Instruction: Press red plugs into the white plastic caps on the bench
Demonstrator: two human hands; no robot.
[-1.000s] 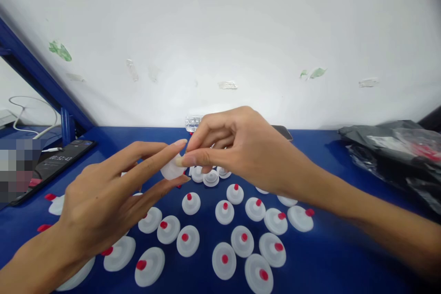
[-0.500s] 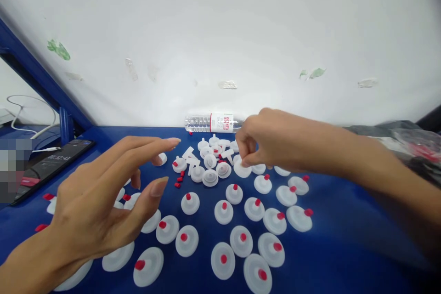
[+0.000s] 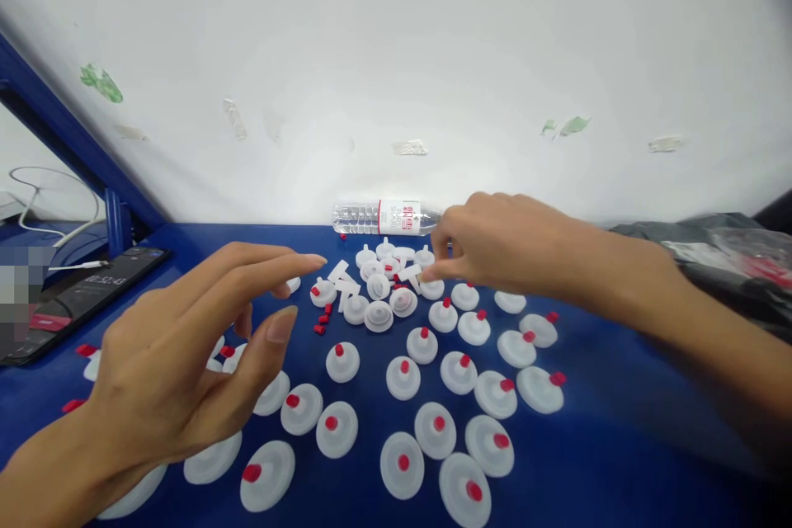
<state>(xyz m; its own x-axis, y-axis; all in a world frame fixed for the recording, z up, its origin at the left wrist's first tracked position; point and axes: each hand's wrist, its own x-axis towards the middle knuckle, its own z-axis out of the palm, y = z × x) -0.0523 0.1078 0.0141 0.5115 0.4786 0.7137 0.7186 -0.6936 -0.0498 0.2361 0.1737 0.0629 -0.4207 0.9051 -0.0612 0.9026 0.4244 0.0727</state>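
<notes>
My left hand (image 3: 198, 346) hovers above the left part of the blue table, thumb and fingers spread, with nothing in its grasp. Several white plastic discs lie beneath it, partly hidden. My right hand (image 3: 479, 239) is at the back right of a loose pile of small white parts. Its thumb and index finger come together in a pinch just above a white disc (image 3: 431, 290); the fingers cover whatever is between them. Close below stands a white disc with a red cap on its stem (image 3: 443, 317). Uncapped white discs (image 3: 378, 317) and small red caps (image 3: 319, 329) lie in the pile.
Several red-capped discs (image 3: 402, 466) spread across the blue table (image 3: 346, 503). A clear water bottle (image 3: 365, 219) lies on its side against the white wall (image 3: 396, 58). At left is a black phone (image 3: 92, 289) with a cable. Plastic bags (image 3: 742, 252) sit at right.
My right hand has moved slightly up and away from the disc it was at, and that disc's red cap now shows. My left hand has hardly moved.
</notes>
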